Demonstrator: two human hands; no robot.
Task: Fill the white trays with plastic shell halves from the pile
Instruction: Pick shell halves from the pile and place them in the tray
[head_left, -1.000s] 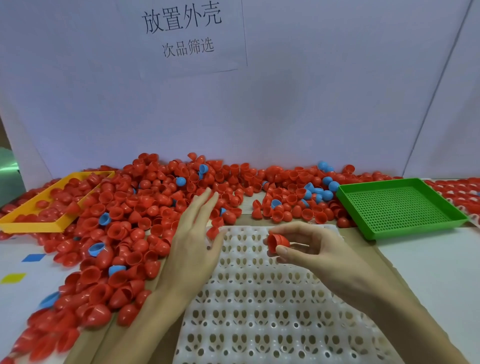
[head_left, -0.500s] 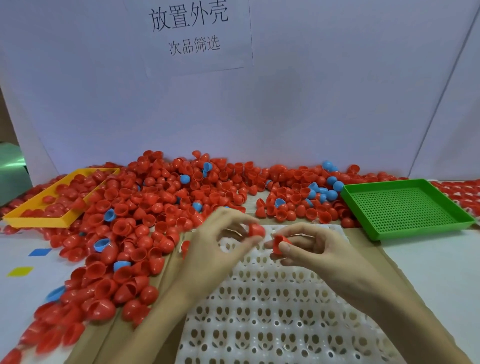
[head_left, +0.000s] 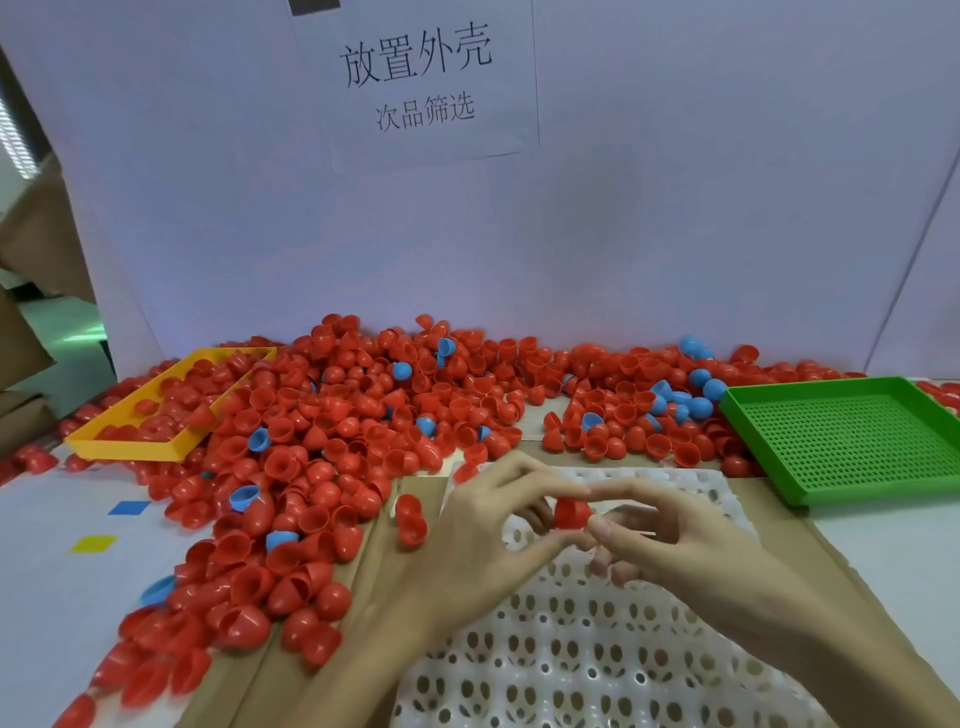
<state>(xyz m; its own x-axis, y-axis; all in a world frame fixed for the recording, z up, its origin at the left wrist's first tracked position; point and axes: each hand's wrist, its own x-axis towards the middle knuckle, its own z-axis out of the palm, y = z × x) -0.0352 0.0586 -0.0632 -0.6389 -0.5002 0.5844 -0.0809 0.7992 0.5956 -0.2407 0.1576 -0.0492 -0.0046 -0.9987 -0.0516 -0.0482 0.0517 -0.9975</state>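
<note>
- One red shell half is held between the two hands, above the far end of the white tray; it is in the air, not yet in any socket.
- The shell looks to have its round dome toward the far side and a little up, but the fingers cover its rim, so I cannot tell surely which way its open mouth faces.
- The left hand has its fingers curled, and their tips meet the shell from the left side; a second red piece seems to be behind these fingers, but it is too hidden to be sure.
- The right hand pinches the shell from the right, thumb below and forefinger above; the other fingers are loosely bent over the tray.
- Both hands are equally near to the shell; I judge the right hand has the firmer hold and would be the one to set it down.
- The sockets directly under the hands look empty, so the next move goes mostly downward, with the shell turned to sit properly in a socket.
- The pile lies on the worktop to the left and behind the tray, nearer to the left hand.
- A yellow tray is far left and a green tray is at right.
</note>
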